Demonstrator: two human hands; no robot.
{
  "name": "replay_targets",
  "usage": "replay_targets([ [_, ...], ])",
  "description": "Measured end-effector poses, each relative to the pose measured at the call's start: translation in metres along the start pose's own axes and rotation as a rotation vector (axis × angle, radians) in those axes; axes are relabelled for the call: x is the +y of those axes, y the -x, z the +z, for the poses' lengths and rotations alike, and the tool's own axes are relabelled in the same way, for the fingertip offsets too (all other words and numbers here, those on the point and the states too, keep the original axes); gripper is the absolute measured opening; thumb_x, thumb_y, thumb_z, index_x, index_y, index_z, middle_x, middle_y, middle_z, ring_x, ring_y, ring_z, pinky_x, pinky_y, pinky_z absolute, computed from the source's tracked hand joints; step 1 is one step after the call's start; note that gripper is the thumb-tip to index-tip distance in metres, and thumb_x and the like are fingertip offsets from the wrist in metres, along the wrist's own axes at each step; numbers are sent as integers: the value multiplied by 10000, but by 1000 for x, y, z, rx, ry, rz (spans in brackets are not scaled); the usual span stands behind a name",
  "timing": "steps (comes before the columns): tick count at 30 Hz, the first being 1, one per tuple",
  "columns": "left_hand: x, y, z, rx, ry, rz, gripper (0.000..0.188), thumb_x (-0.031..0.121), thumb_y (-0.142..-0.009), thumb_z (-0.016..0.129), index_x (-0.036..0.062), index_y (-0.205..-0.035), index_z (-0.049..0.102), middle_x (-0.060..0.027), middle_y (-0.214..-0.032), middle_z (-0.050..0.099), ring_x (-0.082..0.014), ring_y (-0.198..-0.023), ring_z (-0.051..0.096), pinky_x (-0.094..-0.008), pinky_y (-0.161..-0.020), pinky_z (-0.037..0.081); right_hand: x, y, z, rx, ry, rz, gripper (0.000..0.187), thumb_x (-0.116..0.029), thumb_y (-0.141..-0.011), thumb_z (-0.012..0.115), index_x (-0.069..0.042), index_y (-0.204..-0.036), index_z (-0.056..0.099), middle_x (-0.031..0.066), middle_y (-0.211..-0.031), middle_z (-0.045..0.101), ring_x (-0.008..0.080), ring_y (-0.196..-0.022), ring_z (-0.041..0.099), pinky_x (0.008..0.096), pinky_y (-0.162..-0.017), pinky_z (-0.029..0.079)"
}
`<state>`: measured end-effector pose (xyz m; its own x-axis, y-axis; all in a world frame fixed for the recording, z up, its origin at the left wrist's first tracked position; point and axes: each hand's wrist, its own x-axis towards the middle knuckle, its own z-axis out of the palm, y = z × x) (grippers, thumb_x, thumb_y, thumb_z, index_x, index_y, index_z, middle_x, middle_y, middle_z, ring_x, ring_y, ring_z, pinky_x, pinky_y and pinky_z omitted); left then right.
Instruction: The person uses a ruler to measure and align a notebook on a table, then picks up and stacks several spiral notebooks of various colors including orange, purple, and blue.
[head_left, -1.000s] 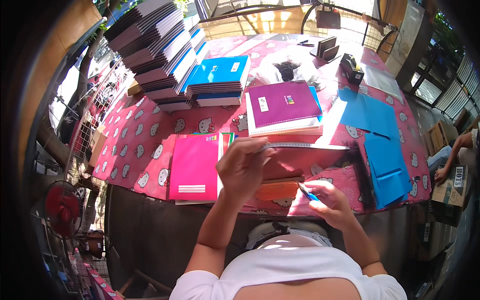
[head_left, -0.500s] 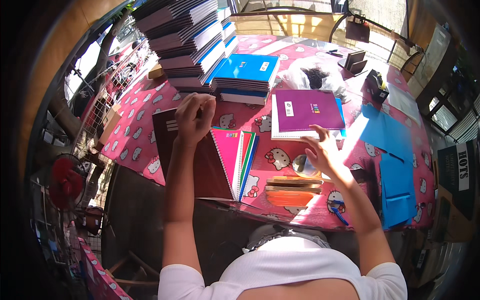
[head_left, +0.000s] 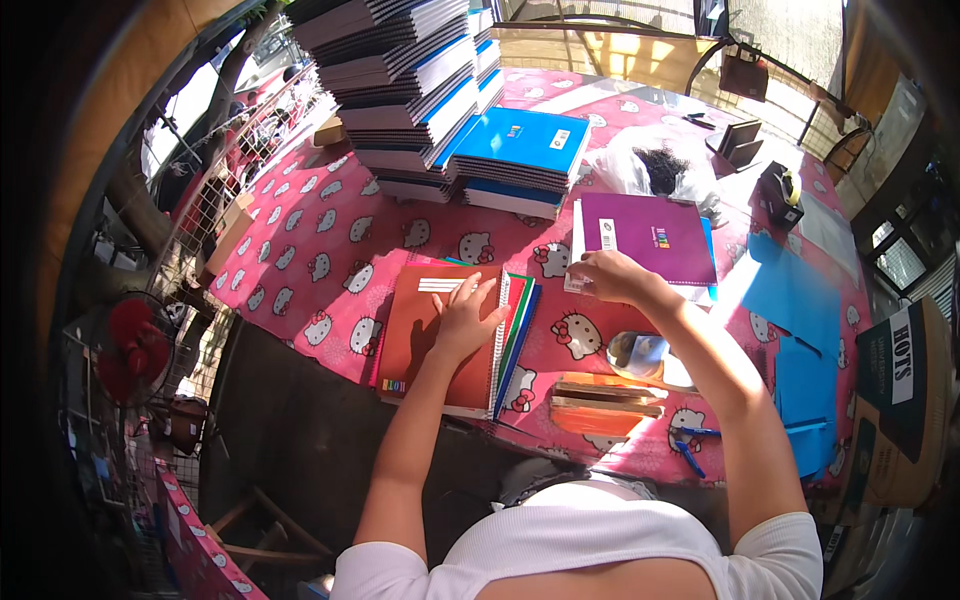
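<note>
A table (head_left: 285, 280) under a pink patterned cloth fills most of the view, partly in sun. A tall stack of spiral-bound notebooks (head_left: 405, 95) rises at its far left, touching or nearly touching a lower pile of blue-covered notebooks (head_left: 520, 140) to its right. Beyond the table's right edge stands a cardboard carton (head_left: 897, 440). Flat blue covers (head_left: 785, 290) lie along the right side of the table. The reddish-brown notebook (head_left: 420, 345) lies at the near edge, left of centre, its spiral to the right; red, green and blue edges (head_left: 522, 325) show fanned out beside it. Farther back, right of centre, a purple notebook (head_left: 665, 235) lies over white pages, just in front of a clear plastic bag (head_left: 620, 165) with black bristly material inside. The left hand (head_left: 465, 315) rests on the reddish-brown cover, its grip spread wide and holding nothing. The right hand (head_left: 610, 275) is at the purple notebook's near left corner, its grip curled; whether it pinches anything, I cannot tell. Below it lie orange-edged wooden pieces (head_left: 605, 400). Smallest are blue-handled pliers (head_left: 690, 455), near the right forearm.
</note>
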<state>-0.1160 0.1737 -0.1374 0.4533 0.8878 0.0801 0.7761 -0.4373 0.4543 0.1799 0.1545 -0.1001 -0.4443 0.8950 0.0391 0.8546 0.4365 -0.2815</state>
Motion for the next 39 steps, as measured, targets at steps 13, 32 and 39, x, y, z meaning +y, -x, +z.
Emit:
replay_targets([
  [13, 58, -48, 72, 173, 323, 277, 313, 99, -772, 678, 59, -1081, 654, -127, -1120, 628, -312, -1046, 602, -351, -898, 483, -1, -7, 2, -103, 94, -11, 456, -137, -704, 733, -109, -1146, 625, 119, -981, 624, 323, -906, 629, 411, -802, 505],
  [32, 66, -57, 90, -117, 1240, -231, 353, 75, -867, 655, 12, -1194, 537, -55, -1051, 627, -103, -933, 585, -223, -831, 455, 2, -10, -3, -103, 141, -88, 427, -46, -669, 704, -64, -1080, 590, 160, -992, 609, 337, -864, 649, 412, -726, 535],
  [39, 66, -56, 82, -154, 1319, -305, 356, 70, -831, 679, 62, -1166, 557, -8, -1012, 640, -73, -888, 589, -197, -727, 421, 2, -11, -10, -132, 48, -61, 438, -28, -695, 673, -119, -1117, 604, 145, -1016, 615, 328, -884, 649, 413, -730, 535],
])
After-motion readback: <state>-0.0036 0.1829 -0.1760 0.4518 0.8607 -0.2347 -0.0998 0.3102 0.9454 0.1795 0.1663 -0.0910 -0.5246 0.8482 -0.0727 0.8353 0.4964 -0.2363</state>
